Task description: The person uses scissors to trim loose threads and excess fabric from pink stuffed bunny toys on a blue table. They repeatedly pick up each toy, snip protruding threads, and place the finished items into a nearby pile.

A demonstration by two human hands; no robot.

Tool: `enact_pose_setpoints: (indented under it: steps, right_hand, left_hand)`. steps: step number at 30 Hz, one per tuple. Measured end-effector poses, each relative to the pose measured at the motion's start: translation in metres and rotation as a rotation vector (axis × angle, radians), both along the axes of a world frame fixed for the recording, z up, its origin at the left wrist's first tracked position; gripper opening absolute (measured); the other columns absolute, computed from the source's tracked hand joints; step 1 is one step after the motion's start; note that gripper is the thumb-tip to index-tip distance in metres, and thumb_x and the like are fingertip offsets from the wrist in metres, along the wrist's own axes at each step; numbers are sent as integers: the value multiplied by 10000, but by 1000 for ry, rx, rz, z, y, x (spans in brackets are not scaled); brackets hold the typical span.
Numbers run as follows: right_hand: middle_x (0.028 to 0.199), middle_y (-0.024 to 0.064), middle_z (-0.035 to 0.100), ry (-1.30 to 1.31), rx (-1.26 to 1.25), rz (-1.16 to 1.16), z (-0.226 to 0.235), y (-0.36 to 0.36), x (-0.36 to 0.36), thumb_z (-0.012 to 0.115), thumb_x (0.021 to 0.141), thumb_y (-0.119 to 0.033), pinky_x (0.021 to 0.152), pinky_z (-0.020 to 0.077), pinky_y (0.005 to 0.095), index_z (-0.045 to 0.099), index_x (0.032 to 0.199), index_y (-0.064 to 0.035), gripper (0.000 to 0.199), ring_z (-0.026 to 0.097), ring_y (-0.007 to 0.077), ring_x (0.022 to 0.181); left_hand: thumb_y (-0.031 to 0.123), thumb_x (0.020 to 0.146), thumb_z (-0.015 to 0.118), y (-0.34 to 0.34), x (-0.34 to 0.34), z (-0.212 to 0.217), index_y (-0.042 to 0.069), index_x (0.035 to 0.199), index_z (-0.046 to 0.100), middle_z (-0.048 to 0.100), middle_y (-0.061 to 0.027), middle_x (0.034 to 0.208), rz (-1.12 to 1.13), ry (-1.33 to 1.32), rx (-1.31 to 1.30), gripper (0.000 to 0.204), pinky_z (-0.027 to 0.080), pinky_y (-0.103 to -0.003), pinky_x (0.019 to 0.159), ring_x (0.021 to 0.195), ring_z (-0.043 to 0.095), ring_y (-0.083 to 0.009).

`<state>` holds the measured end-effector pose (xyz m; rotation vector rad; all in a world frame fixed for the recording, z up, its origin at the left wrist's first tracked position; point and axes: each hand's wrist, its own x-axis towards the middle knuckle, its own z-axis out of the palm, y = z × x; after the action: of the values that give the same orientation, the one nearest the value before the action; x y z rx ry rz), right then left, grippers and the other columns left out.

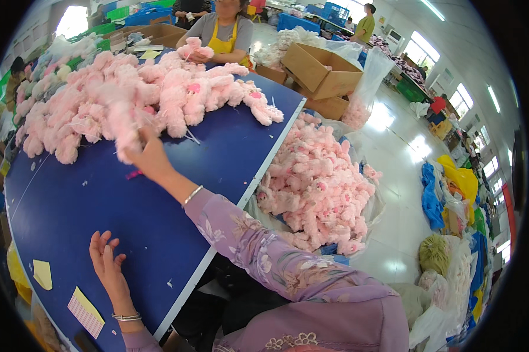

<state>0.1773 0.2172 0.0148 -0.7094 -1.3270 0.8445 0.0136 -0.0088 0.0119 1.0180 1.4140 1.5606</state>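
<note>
Reaching up-frame, your right hand (147, 157) clamps a pink plush toy (125, 126) at the heap's (100, 94) near edge, upper left; your left hand (105, 258) rests fingers spread on the blue table (71, 205), lower left.

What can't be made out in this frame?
- Head view: right hand reaches into the pink plush toys; its fingertips are blurred and hidden in the fur, so the grip is unclear.
- Left hand lies flat on the blue table.
- Yellow cards: print too small.
</note>
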Motion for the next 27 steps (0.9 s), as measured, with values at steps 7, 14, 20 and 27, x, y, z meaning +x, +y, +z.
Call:
enact_pose_setpoints:
  steps: [7, 14, 20, 27]
  right_hand:
    - [1008, 161, 577, -559, 300, 406, -9, -121, -62, 707, 749, -164, 776, 494, 384, 557, 1056, -58, 358, 595, 352, 916]
    - [824, 0, 627, -208, 65, 738, -4, -143, -61, 535, 866, 20, 553, 398, 185, 643, 1002, -25, 179, 487, 15, 630]
    - [992, 13, 588, -83, -97, 455, 1, -129, -52, 633, 870, -39, 561, 383, 164, 571, 1087, -22, 226, 460, -7, 628]
    - [887, 8, 588, -291, -349, 762, 7, -115, -49, 733, 824, -151, 547, 391, 166, 574, 1066, 0, 327, 491, 10, 658]
  left_hand:
    - [223, 952, 527, 19, -16, -17, 42, 1339, 410, 532, -129, 1261, -7, -287, 156, 443, 508, -325, 860, 1110, 558, -178]
    - [112, 899, 577, 10, -35, -17, 12, 1253, 469, 588, -86, 1150, 92, -509, 185, 383, 537, -295, 759, 999, 616, -168]
    - [120, 873, 570, 4, -32, -12, 23, 1317, 419, 560, -92, 1208, 54, -435, 126, 479, 534, -351, 842, 1075, 592, -188]
    - [164, 939, 514, 5, -29, -25, 47, 1386, 360, 521, -107, 1291, -101, -264, 117, 486, 542, -413, 857, 1146, 566, -243]
